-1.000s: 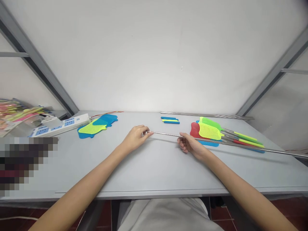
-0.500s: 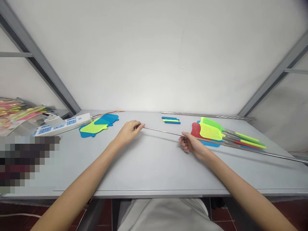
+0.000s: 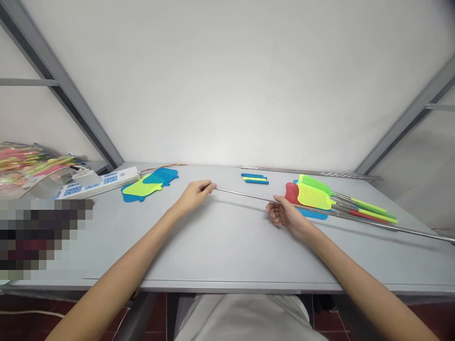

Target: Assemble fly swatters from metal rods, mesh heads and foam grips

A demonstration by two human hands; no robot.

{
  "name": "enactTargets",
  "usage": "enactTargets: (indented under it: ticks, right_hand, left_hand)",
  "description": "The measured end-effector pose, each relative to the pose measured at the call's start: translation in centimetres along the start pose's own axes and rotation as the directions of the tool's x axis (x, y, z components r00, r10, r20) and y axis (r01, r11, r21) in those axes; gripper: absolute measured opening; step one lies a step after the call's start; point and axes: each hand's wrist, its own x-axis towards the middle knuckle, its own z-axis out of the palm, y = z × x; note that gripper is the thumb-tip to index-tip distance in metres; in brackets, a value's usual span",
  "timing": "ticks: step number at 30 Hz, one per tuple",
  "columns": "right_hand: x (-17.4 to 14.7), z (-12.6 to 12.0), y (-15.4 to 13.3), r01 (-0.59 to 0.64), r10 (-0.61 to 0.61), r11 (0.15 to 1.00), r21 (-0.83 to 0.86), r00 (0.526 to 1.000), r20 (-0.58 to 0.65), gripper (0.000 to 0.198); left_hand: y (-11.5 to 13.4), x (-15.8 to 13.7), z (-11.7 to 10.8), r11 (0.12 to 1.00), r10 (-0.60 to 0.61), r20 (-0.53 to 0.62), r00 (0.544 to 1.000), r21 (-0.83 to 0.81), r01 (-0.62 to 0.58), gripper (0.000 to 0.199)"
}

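Note:
A long, thin metal telescopic rod [image 3: 245, 194] runs across the middle of the view and off to the right edge, raised over the table. My left hand [image 3: 199, 192] pinches its thin left end between thumb and fingers. Further along, my right hand [image 3: 284, 213] is closed around the rod, thumb on top and fingers curled beneath. Behind the right hand lies a pile of fly swatters with a red head [image 3: 292, 193], a yellow head [image 3: 314, 196] and green and yellow handles [image 3: 373, 208]. Loose blue and yellow swatter heads [image 3: 144, 185] lie to the left.
Short blue and yellow grip tubes [image 3: 255, 179] lie near the back. Several metal rods [image 3: 305, 172] rest along the wall. At left are a white power strip [image 3: 101, 182] and a heap of bagged colourful items [image 3: 21, 163]. Grey frame posts [image 3: 80, 106] stand at both sides.
Both hands keep their hold on the rod, nearly still. The whole view has shifted slightly, so things appear a little further right.

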Motion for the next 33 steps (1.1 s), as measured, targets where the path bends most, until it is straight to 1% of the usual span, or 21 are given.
enactTargets:
  ticks: [5, 8, 11, 13, 21, 29, 33]
  right_hand:
    - [-0.2, 0.4, 0.3, 0.040, -0.038, 0.999, -0.026, 0.997, 0.069, 0.045]
    - [-0.5, 0.6, 0.3, 0.074, -0.073, 0.997, -0.013, 0.995, 0.066, 0.046]
    - [-0.6, 0.6, 0.3, 0.077, -0.076, 0.997, -0.019, 0.995, 0.058, 0.045]
    - [-0.6, 0.6, 0.3, 0.079, -0.077, 0.997, -0.025, 0.995, 0.067, 0.045]
    - [-0.6, 0.6, 0.5, 0.102, -0.097, 0.993, -0.053, 0.991, 0.088, 0.045]
    - [-0.6, 0.7, 0.5, 0.108, -0.103, 0.993, -0.045, 0.990, 0.098, 0.046]
    - [-0.7, 0.7, 0.3, 0.106, -0.103, 0.994, -0.028, 0.989, 0.103, 0.046]
  left_hand:
    - [-0.6, -0.2, 0.8, 1.000, 0.018, 0.109, 0.994, -0.011, -0.017, 0.035]
    - [-0.9, -0.4, 1.4, 0.999, 0.053, 0.183, 0.982, -0.019, -0.051, 0.036]
    - [-1.0, -0.6, 1.7, 0.998, 0.068, 0.264, 0.962, -0.027, -0.063, 0.036]
    - [-0.9, -0.7, 1.7, 0.998, 0.065, 0.289, 0.955, -0.027, -0.060, 0.036]
    - [-0.4, -0.9, 1.7, 0.997, 0.081, 0.319, 0.944, -0.041, -0.072, 0.036]
    - [0.0, -1.2, 2.0, 0.992, 0.126, 0.300, 0.946, -0.046, -0.117, 0.035]
    - [0.2, -1.2, 2.1, 0.993, 0.118, 0.284, 0.952, -0.053, -0.107, 0.035]
